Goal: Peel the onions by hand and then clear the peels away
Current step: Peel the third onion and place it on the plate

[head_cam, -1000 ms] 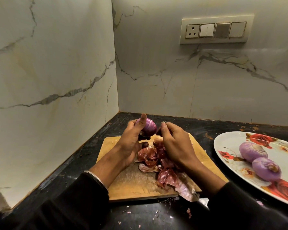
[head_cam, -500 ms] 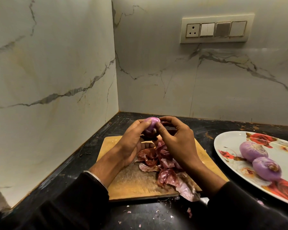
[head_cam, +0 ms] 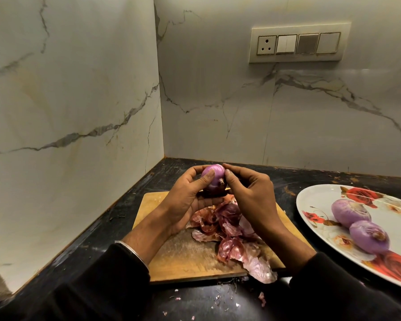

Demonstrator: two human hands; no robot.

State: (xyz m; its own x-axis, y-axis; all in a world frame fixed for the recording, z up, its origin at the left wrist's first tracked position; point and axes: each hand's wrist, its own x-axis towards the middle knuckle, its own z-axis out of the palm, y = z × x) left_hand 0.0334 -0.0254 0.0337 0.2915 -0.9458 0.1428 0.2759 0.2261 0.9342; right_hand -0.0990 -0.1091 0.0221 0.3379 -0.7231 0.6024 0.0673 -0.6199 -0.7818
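Marble wall panels [head_cam: 74, 100] with grey veins fill the left side and meet in a corner above a black counter [head_cam: 97, 242]. On the counter lies a wooden cutting board [head_cam: 185, 258]. Above its far end the left hand [head_cam: 185, 200] holds a purple onion [head_cam: 214, 179], thumb pressed on the near face and fingers curled round the back and underneath. The right hand [head_cam: 252, 193] meets the onion from the other side, its thumb tip and curled fingers pinching at the onion's right edge. Below the hands a heap of reddish peels [head_cam: 232, 237] lies on the board, some hanging over its near edge. Small peel scraps [head_cam: 262, 297] dot the counter in front. On the wall above sits a switch panel [head_cam: 299, 41]. At the right a flowered plate [head_cam: 315, 198] carries two peeled onions [head_cam: 350, 213], touching each other.
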